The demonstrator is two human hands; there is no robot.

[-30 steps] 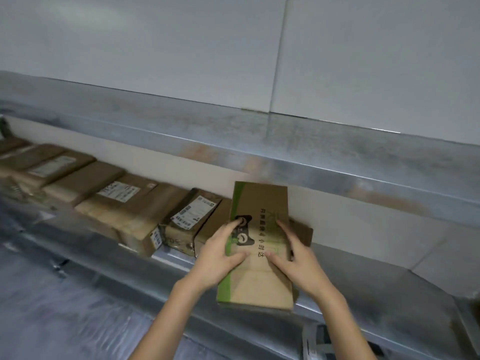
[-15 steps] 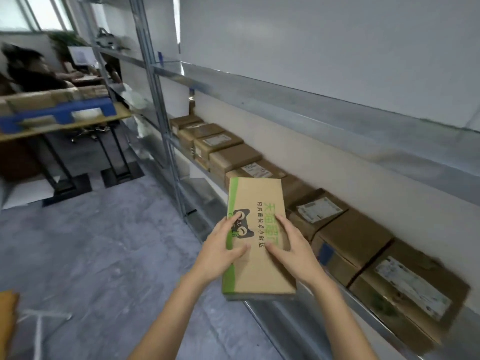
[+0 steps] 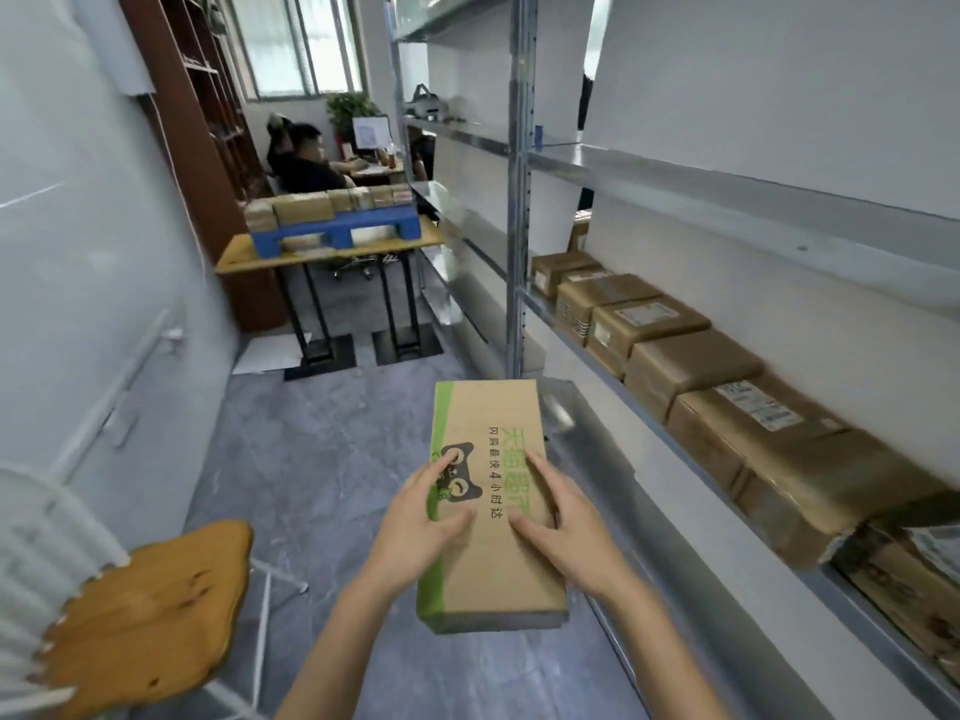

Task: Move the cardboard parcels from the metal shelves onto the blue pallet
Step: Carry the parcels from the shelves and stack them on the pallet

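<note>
Grey floor (image 3: 322,459) with a cloudy stone look runs down a thin room. On the right stand tall metal shelves (image 3: 519,200), shiny and silver, with a thin post full of little holes. A row of brown parcels (image 3: 685,366) sits on the middle shelf, side by side and touching. They are boxy and wrapped in shiny tape, and some have white labels.

Far down the room I see a yellow wooden table (image 3: 236,254) on black legs. The blue pallet (image 3: 337,232) lies on it. It looks like hard plastic, with gaps along the bottom. More brown boxes (image 3: 304,207) stand in a line on top of the pallet. Behind the table a person (image 3: 306,163) sits at a desk with a screen (image 3: 370,131), near a green plant (image 3: 348,103) and a bright window (image 3: 296,39). A tall dark brown bookcase (image 3: 192,122) stands along the left wall. Near me on the left is a wooden chair seat (image 3: 145,615), orange-brown and smooth, with wavy edges.

I see the cardboard parcel (image 3: 493,574) in the middle, near me, up in the air over the floor. It is just left of the shelves and well apart from the pallet. It is flat and long, plain brown, with a green stripe down its left side, green letters and a black cat face. My left hand (image 3: 415,522) grips its left side and my right hand (image 3: 576,537) grips its right side. The fingers and thumbs lie on the top face. The two hands are apart and do not touch.
</note>
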